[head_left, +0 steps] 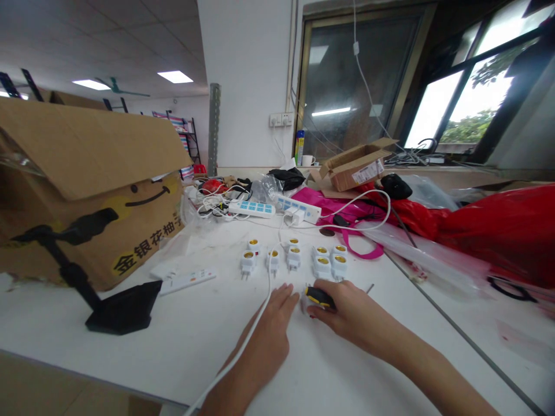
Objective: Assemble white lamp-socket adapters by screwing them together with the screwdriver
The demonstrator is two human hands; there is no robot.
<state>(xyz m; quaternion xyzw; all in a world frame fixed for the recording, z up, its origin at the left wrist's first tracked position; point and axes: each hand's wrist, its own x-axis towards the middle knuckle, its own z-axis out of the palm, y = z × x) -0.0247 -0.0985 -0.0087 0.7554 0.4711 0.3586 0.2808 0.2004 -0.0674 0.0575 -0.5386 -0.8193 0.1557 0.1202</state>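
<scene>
My right hand (pixel 347 303) is closed around a screwdriver (pixel 319 297) with a black and yellow handle; its thin metal shaft sticks out to the right. Beneath those fingers a white piece (pixel 304 301) partly shows, mostly covered. Just to the left, my left hand (pixel 273 326) rests on the white table (pixel 208 329) with its fingers stretched forward. Beyond both hands stand several white plug-in lamp holders (pixel 321 264) with brass-coloured sockets, some with their prongs toward me. A white cable (pixel 255 323) runs over the table and across my left forearm.
A large cardboard box (pixel 147 214) and a black stand (pixel 121 306) occupy the left. Power strips (pixel 251 208), tangled cords and pink fabric (pixel 316 199) lie at the back. Red plastic (pixel 498 231) and clear bags fill the right. A small open carton (pixel 358 167) sits near the window.
</scene>
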